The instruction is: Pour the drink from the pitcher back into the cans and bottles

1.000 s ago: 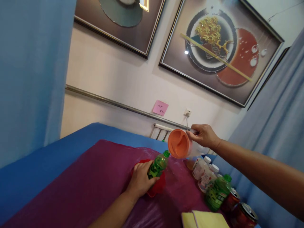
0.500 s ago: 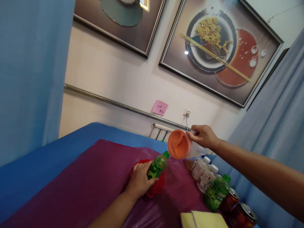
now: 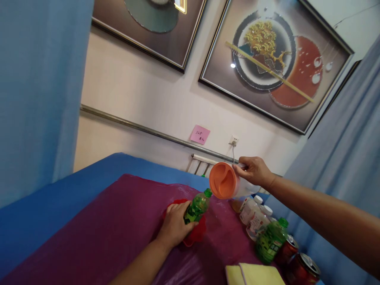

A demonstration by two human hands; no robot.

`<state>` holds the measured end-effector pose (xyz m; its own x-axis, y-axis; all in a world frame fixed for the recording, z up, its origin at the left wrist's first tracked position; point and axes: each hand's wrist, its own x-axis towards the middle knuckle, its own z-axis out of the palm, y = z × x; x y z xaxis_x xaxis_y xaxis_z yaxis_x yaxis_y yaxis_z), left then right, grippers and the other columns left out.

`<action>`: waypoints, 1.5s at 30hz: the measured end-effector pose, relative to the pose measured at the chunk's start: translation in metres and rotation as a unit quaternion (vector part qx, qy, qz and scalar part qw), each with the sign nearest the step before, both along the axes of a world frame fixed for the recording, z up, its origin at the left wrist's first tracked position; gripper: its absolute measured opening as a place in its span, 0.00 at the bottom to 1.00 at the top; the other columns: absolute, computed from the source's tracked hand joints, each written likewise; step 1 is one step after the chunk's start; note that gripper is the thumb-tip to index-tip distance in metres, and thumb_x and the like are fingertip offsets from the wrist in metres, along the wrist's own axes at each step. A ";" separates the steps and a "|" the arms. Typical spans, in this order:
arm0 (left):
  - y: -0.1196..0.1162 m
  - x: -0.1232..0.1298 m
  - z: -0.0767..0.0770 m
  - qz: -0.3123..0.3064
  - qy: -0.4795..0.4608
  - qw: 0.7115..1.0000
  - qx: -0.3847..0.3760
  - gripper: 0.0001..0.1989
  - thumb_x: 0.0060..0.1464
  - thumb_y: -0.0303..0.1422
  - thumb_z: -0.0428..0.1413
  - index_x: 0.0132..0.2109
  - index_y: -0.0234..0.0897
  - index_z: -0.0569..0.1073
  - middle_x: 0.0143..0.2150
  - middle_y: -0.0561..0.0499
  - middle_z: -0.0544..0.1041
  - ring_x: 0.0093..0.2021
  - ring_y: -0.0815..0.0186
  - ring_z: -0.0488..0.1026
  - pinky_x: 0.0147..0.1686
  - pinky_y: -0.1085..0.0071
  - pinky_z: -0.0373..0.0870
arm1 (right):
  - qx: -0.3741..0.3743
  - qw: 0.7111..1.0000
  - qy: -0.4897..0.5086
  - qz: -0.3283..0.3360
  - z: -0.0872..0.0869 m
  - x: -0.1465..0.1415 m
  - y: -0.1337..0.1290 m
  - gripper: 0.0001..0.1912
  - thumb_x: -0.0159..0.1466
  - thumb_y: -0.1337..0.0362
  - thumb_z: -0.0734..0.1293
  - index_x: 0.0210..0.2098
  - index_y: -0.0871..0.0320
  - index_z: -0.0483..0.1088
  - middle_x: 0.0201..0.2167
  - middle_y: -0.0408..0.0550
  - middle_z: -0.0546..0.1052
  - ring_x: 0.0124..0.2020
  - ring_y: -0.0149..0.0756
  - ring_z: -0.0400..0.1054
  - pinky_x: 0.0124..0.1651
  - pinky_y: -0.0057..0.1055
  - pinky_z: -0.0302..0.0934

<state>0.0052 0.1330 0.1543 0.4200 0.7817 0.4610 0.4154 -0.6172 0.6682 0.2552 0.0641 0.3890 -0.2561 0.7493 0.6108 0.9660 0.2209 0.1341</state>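
My left hand (image 3: 175, 225) is wrapped round a green plastic bottle (image 3: 196, 209) with a green top, which leans a little to the right. Under the bottle and hand lies a red dish with a wavy rim (image 3: 197, 234), partly covered by them. My right hand (image 3: 255, 171) grips the handle of a clear pitcher (image 3: 245, 187) with an orange lid (image 3: 222, 180). The pitcher is tipped on its side in the air, its lid facing left and just above and right of the bottle's top. I cannot make out any liquid leaving it.
Two white-capped bottles (image 3: 257, 221), another green bottle (image 3: 271, 241) and two red cans (image 3: 303, 269) line the right side. A folded yellow cloth (image 3: 255, 275) lies in front. Purple sheeting (image 3: 113, 229) covers the blue surface (image 3: 38, 213). Blue curtains (image 3: 38, 91) hang on both sides.
Almost nothing differs. The pitcher has shifted very slightly left in my right hand; my left hand stays still on the green bottle.
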 end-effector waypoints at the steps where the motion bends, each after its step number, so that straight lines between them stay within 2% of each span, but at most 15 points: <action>1: 0.000 0.000 0.000 0.000 -0.002 1.000 0.002 0.33 0.41 0.35 0.69 0.57 0.44 0.72 0.53 0.48 0.79 0.55 0.53 0.73 0.58 0.57 0.59 | -0.002 1.000 0.001 -0.001 0.000 0.000 0.000 0.23 0.63 0.49 0.61 0.19 0.55 0.54 0.14 0.38 0.59 0.18 0.27 0.51 0.24 0.27 0.44; 24: -0.003 -0.001 0.001 -0.006 0.007 1.000 -0.004 0.33 0.41 0.34 0.70 0.57 0.44 0.72 0.53 0.48 0.80 0.55 0.53 0.73 0.58 0.58 0.59 | 0.000 1.000 -0.007 0.000 0.002 -0.005 -0.007 0.22 0.63 0.51 0.62 0.18 0.54 0.54 0.15 0.39 0.60 0.18 0.27 0.52 0.24 0.27 0.45; 32: -0.002 -0.001 0.001 -0.006 0.005 1.000 -0.005 0.32 0.42 0.34 0.69 0.56 0.44 0.72 0.53 0.47 0.79 0.55 0.52 0.73 0.59 0.56 0.59 | -0.013 1.000 -0.007 0.003 0.010 -0.006 -0.005 0.22 0.62 0.51 0.61 0.19 0.54 0.53 0.14 0.38 0.60 0.18 0.27 0.52 0.24 0.27 0.46; 39: -0.002 -0.001 0.000 -0.008 0.003 1.000 -0.006 0.32 0.42 0.34 0.68 0.56 0.44 0.72 0.52 0.47 0.80 0.55 0.53 0.73 0.59 0.56 0.59 | -0.025 1.000 -0.005 0.006 0.011 -0.008 -0.005 0.21 0.62 0.52 0.62 0.19 0.54 0.53 0.15 0.38 0.60 0.18 0.27 0.52 0.24 0.27 0.45; 45: -0.003 -0.001 0.000 -0.009 0.000 1.000 -0.003 0.32 0.41 0.34 0.68 0.56 0.44 0.72 0.52 0.47 0.80 0.54 0.53 0.74 0.59 0.56 0.59 | -0.003 1.000 -0.014 0.000 0.011 -0.006 -0.005 0.22 0.61 0.51 0.61 0.18 0.54 0.53 0.14 0.39 0.60 0.18 0.27 0.52 0.24 0.27 0.45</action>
